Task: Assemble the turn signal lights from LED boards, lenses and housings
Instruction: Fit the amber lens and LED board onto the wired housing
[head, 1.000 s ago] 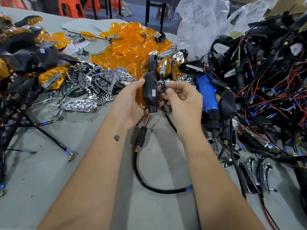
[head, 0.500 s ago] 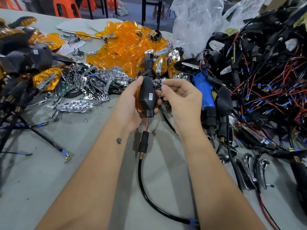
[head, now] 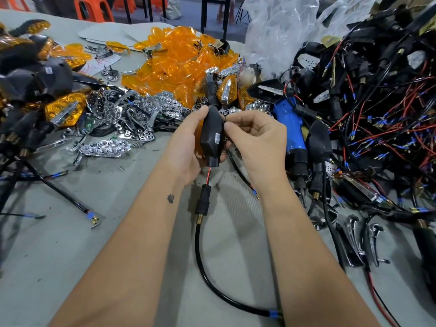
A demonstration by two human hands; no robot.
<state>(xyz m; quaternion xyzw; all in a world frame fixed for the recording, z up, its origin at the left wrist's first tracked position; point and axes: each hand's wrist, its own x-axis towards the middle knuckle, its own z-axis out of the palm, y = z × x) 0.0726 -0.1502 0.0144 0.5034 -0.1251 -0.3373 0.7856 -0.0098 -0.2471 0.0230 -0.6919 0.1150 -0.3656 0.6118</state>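
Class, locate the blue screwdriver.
The blue screwdriver lies right of centre in the head view, just beyond the right hand, beside the tangled wire pile.

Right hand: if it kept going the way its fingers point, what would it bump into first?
Probably the black housing that the left hand grips: the right hand has its fingertips pointing left, already at or almost touching the housing's edge.

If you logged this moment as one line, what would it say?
step: closing housing | left hand: grips black housing | right hand: pinches at housing edge | cable: hangs to table | blue screwdriver: lying unused
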